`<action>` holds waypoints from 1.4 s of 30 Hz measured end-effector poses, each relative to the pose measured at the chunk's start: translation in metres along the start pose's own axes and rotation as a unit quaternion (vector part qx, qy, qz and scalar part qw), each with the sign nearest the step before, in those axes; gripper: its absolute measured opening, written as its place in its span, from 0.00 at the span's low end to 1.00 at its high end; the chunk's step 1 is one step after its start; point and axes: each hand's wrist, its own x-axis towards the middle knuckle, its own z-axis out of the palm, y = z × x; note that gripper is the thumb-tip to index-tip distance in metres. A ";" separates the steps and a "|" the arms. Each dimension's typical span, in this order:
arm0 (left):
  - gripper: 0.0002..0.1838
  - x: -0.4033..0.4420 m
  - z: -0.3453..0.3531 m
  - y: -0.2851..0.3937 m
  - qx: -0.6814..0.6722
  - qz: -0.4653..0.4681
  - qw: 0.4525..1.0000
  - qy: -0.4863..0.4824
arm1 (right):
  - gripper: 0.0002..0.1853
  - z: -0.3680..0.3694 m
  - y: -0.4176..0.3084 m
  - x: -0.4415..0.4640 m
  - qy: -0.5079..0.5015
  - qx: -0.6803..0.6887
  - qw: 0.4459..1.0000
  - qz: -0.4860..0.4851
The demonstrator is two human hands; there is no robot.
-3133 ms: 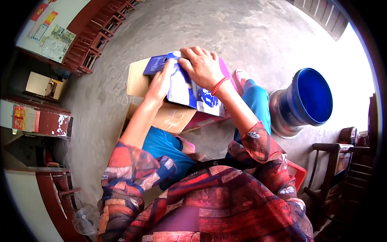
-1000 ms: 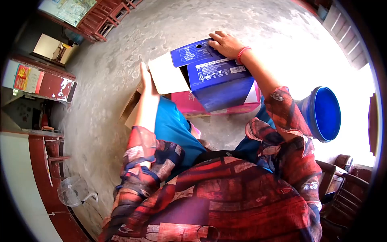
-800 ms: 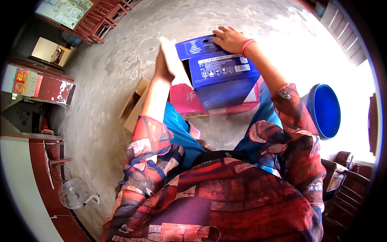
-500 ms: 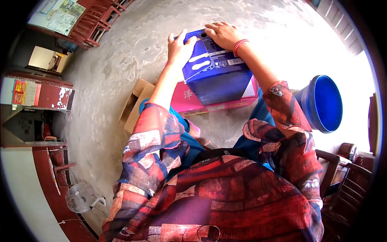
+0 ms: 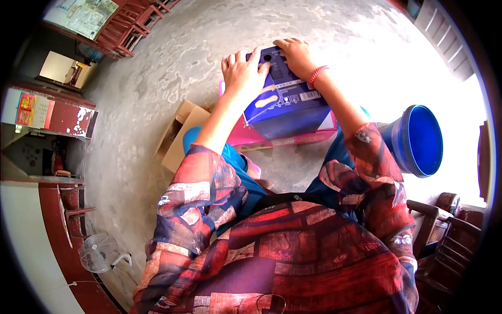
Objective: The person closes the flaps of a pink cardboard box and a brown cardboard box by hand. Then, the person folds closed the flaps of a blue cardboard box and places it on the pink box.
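Observation:
A dark blue printed cardboard box (image 5: 293, 107) stands on a pink box (image 5: 243, 135), its top face turned towards me. White lettering, a barcode, a round dark hole and pale torn patches show on that face. My left hand (image 5: 244, 76) lies over the box's left edge, fingers spread and thumb on the printed face. At the far right corner, my right hand (image 5: 300, 58), with a red bracelet at the wrist, has its fingers bent over the edge. Parts of the box beneath both hands are hidden.
An open brown carton (image 5: 183, 133) stands by my left knee. To my right is a blue bucket (image 5: 418, 141). Wooden chairs (image 5: 444, 235) are at the lower right, and a white fan (image 5: 99, 254) at the lower left. The concrete floor (image 5: 136, 104) surrounds the boxes.
The blue box has shifted slightly right and nearer to me. My left hand has moved right and down across its top, covering more of it. My right hand has come slightly nearer.

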 end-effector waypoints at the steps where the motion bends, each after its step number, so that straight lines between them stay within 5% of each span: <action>1: 0.23 -0.002 -0.005 0.002 -0.013 0.004 1.000 0.000 | 0.16 -0.002 -0.002 -0.004 0.021 0.005 1.000 -0.003; 8: 0.26 0.016 0.020 -0.005 -0.109 0.030 0.993 -0.021 | 0.16 0.000 0.008 0.010 -0.026 0.069 0.997 -0.009; 14: 0.23 0.041 0.036 0.011 -0.069 -0.096 0.984 -0.130 | 0.17 -0.007 0.009 0.024 -0.098 0.050 0.993 -0.047; 20: 0.27 0.066 0.054 0.004 -0.110 -0.057 0.977 -0.175 | 0.18 0.021 0.044 0.040 -0.095 0.147 0.984 -0.042; 24: 0.31 0.056 0.050 -0.003 -0.184 -0.003 0.976 -0.118 | 0.17 0.009 0.023 0.030 -0.099 0.080 0.992 -0.024; 26: 0.33 0.039 0.036 -0.007 -0.231 0.010 0.972 -0.052 | 0.18 0.017 0.017 0.025 0.041 0.179 0.983 0.001; 34: 0.33 0.033 0.026 0.001 -0.204 0.043 0.977 -0.041 | 0.18 0.006 0.023 0.007 0.084 0.290 0.952 0.057; 38: 0.30 0.025 0.021 0.004 -0.253 0.013 0.967 -0.015 | 0.16 -0.014 0.001 0.000 0.222 0.153 0.963 -0.030; 42: 0.28 0.020 0.009 0.012 -0.224 0.018 0.974 0.022 | 0.10 -0.012 -0.008 -0.006 0.150 0.145 0.977 -0.047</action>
